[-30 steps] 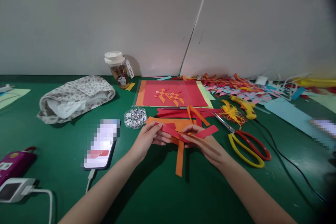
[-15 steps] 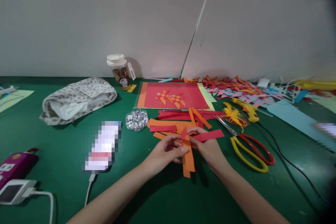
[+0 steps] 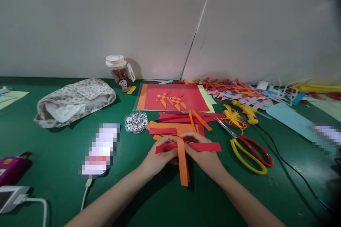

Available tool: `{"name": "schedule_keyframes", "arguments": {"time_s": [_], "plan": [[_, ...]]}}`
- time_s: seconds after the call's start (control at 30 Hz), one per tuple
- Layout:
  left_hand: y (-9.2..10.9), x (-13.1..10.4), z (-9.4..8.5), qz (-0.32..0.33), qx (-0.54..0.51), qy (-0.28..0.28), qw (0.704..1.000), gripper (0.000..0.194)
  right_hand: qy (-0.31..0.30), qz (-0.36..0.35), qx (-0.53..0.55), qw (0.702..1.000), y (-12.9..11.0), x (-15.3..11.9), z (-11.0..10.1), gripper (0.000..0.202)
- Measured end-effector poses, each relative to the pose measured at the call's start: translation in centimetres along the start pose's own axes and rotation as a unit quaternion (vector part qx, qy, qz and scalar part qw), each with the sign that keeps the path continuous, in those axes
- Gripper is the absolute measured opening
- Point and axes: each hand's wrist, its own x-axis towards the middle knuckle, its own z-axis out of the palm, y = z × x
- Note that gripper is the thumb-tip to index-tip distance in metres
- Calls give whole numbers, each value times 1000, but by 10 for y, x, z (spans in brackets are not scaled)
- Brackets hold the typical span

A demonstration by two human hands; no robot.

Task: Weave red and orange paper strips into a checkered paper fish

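Observation:
Both my hands meet over the near middle of the table around crossed paper strips. An orange paper strip (image 3: 183, 165) hangs down toward me, doubled. A red paper strip (image 3: 206, 147) runs crosswise, its ends sticking out left and right. My left hand (image 3: 161, 154) pinches the strips from the left, and my right hand (image 3: 204, 150) grips them from the right; some fingertips are hidden behind the paper. Just beyond lie loose orange strips (image 3: 183, 127) and red strips (image 3: 165, 117). Scissors (image 3: 236, 136) with one red and one yellow handle lie to the right.
Two woven paper fish (image 3: 174, 102) rest on a red sheet (image 3: 191, 94). Left stand googly eyes (image 3: 136, 122), a phone (image 3: 101, 149), a cloth bag (image 3: 77, 103) and a lidded cup (image 3: 120, 74). Right are yellow cord (image 3: 234, 116), a glue gun (image 3: 247, 111) with cable, and paper scraps (image 3: 231, 90).
The red strip now reaches out to the left as well, across my left fingers. The orange strip hangs straighter. My hands are closer together, and the whole view has shifted slightly.

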Motion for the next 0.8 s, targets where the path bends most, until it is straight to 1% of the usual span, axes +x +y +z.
{"name": "schedule_keyframes", "arguments": {"time_s": [0.13,0.23,0.3,0.4,0.5,0.63,0.73,0.8], "plan": [[1,-1,-1,38,22,24,999,23,13,4,-24,1000,-3,-1,0,21],[1,-1,-2,48,43,47,997,23,16,4,-84,996,-2,0,-1,14],[-1,0,-3,35,51,59,996,24,7,-6,-121,993,0,0,-2,18],[-3,2,-3,12,48,70,996,24,-3,-38,-147,988,1,0,-2,22],[-3,3,-1,2,35,75,997,23,10,-57,-163,985,-2,-2,-2,24],[-1,3,1,-26,8,83,996,24,24,-66,-157,985,-4,-4,-3,23],[0,4,0,-47,-19,82,995,33,9,-79,-154,985,-1,-5,-3,17],[0,4,-1,-59,-31,72,995,40,3,-88,-149,985,0,-5,-3,16]]}}
